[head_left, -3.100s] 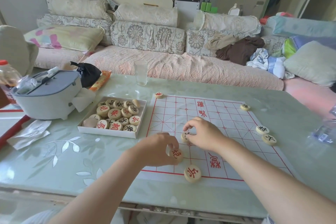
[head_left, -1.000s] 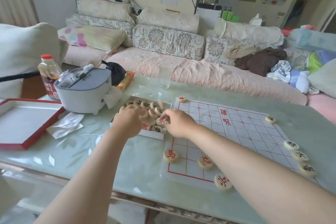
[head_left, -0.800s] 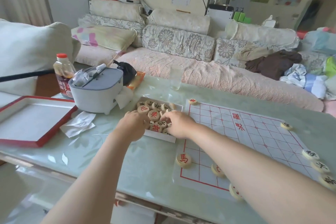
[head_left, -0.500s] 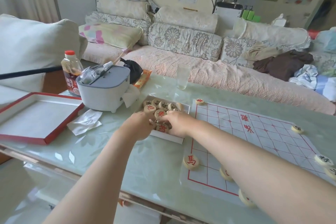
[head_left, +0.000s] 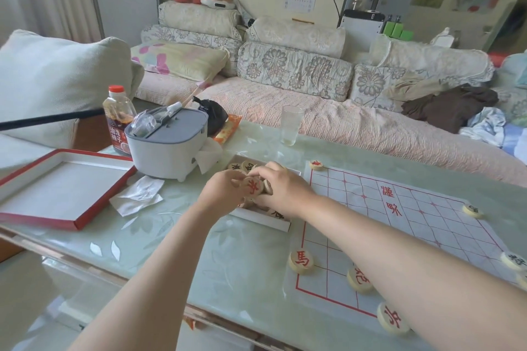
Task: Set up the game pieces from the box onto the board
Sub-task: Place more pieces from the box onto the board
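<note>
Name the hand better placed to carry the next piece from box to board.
Right hand, probably: it is over the box on the side beside the board; the left hand is farther.

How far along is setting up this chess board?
Early. Done: few pieces sit on the board, like the horse piece and a corner piece. In hand: left hand apparently pinches a red-marked piece over the box, right hand beside it. Left: most grid points bare; pieces remain boxed.
</note>
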A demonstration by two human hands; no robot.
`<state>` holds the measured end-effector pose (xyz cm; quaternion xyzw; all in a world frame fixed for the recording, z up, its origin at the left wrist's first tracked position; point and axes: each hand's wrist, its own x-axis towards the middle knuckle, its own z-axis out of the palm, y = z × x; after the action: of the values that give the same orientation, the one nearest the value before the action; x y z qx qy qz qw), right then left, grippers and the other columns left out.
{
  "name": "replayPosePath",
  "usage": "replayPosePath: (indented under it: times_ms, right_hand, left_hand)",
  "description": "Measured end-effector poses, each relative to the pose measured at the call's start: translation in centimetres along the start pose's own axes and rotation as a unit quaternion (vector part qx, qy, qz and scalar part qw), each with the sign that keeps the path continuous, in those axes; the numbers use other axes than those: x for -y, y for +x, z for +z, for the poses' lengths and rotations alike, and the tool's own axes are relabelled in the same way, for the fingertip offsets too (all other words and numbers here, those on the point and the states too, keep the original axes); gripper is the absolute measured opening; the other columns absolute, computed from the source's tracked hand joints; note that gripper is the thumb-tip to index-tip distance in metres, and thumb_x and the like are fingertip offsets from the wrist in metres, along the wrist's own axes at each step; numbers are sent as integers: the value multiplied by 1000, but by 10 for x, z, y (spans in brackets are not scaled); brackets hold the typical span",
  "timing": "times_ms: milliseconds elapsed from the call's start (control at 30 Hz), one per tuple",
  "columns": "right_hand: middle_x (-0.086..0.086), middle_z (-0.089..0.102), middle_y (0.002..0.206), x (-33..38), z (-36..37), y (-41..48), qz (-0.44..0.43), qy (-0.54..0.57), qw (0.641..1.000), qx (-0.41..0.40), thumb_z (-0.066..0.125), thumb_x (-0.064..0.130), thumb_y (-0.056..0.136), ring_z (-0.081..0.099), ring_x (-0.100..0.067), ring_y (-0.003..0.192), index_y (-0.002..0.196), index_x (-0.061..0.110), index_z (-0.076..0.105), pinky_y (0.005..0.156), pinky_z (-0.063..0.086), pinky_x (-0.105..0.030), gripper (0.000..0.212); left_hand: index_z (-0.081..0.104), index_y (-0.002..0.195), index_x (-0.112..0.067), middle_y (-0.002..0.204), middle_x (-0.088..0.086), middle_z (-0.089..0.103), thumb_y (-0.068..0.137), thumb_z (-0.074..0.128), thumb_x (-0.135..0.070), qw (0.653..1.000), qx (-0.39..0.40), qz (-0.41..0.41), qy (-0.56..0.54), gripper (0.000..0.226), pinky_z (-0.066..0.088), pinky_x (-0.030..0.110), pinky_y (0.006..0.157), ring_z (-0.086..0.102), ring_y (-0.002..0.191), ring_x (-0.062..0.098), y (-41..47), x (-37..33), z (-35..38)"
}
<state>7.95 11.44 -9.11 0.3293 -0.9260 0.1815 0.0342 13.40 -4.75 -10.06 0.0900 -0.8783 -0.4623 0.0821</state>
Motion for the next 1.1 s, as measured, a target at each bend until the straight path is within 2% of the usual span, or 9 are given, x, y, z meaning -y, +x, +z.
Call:
replayPosePath:
  times_ms: [133, 200, 300, 400, 567, 667, 800, 967, 1100]
  right_hand:
    - [5, 48, 126, -3, 3, 8, 29, -39, 999, 5, 64, 31, 89, 56, -24, 112, 138, 35, 48, 84, 45, -33, 52]
    - [6, 48, 133, -5, 9, 14, 49, -52, 997, 12, 60, 29, 92, 51, -26, 120, 140, 37, 45, 90, 46, -35, 51]
    - [6, 45, 142, -5, 19, 20, 70, -80, 994, 39, 58, 36, 94, 39, -31, 132, 142, 39, 42, 101, 41, -40, 50]
    - [2, 48, 140, 0, 25, 22, 66, -97, 993, 31, 54, 40, 97, 42, -29, 130, 140, 35, 45, 110, 27, -40, 44]
    - [3, 52, 134, 4, 32, 22, 46, -101, 994, -4, 48, 44, 100, 51, -24, 123, 133, 31, 48, 114, 20, -47, 35]
    - [4, 53, 134, 1, 28, 17, 39, -80, 996, -13, 49, 46, 99, 47, -25, 124, 130, 27, 49, 108, 29, -42, 35]
    - [7, 54, 131, -17, 14, 6, 53, -28, 997, -47, 61, 43, 93, 55, -21, 117, 124, 29, 50, 84, 47, -34, 36]
    - [13, 58, 117, -29, -14, -38, 67, 38, 994, -73, 68, 43, 86, 59, -11, 100, 111, 33, 54, 81, 49, -33, 30]
    - [16, 59, 109, -29, -24, -90, 61, 51, 996, -47, 71, 44, 83, 58, -7, 99, 107, 34, 56, 83, 49, -33, 30]
  left_hand:
    - [62, 120, -18, 107, 5, 67, 93, 52, -21, 994, -66, -13, 87, 30, 47, 27, 71, 61, 97, 27, 4, 6, -8]
    - [61, 121, -18, 110, 5, 66, 94, 49, -22, 993, -72, -20, 91, 30, 48, 28, 72, 61, 97, 27, 6, 8, -9]
    - [63, 115, -15, 101, 4, 64, 94, 47, -21, 992, -71, -13, 108, 27, 47, 28, 68, 60, 88, 25, 7, 10, -9]
    - [67, 108, -10, 96, 6, 64, 93, 47, -17, 987, -85, 0, 138, 26, 45, 27, 65, 57, 84, 24, 7, 10, -9]
    - [65, 110, -10, 107, 12, 62, 94, 45, -15, 984, -83, 8, 160, 26, 48, 30, 73, 56, 94, 26, 9, 10, -6]
    - [62, 116, -12, 112, 11, 60, 93, 45, -15, 984, -76, 2, 163, 29, 46, 29, 74, 55, 97, 25, 11, 9, -4]
    - [54, 126, -17, 119, 8, 57, 94, 46, -20, 988, -55, 16, 143, 33, 44, 29, 72, 56, 102, 27, 12, 0, 4]
    - [58, 123, -19, 120, 6, 59, 89, 47, -9, 981, -9, 68, 181, 36, 49, 34, 83, 55, 106, 26, 7, -24, 23]
    - [58, 121, -15, 115, 8, 61, 91, 44, -10, 976, 7, 91, 198, 33, 39, 28, 72, 54, 99, 25, -6, -38, 39]
